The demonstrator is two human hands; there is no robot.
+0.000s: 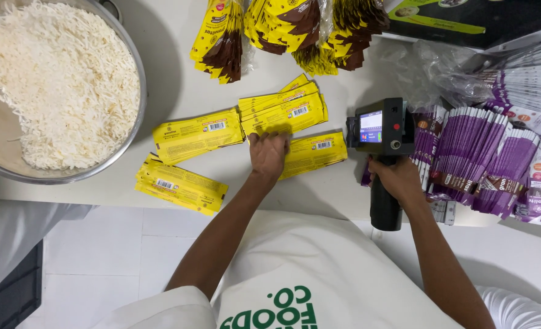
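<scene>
Step in hand, judging by the layout: date-coding pouches. Right hand (398,180) has a closed grip on the handheld inkjet printer (381,152), nozzle facing the yellow pouch (314,152) just left of it. Left hand (268,153) lies fingers-down on that pouch's far-left end, pinning it to the bench (179,91). More yellow pouch stacks (282,109) left of the printer; purple pouches (484,158) right. Next move likely needs a steady, level sweep along the pouch.

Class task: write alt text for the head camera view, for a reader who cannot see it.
A person's left hand presses on yellow flat pouches spread over a white table, while the right hand grips a black handheld printer. Purple pouches lie right, a rice bowl left.
</scene>
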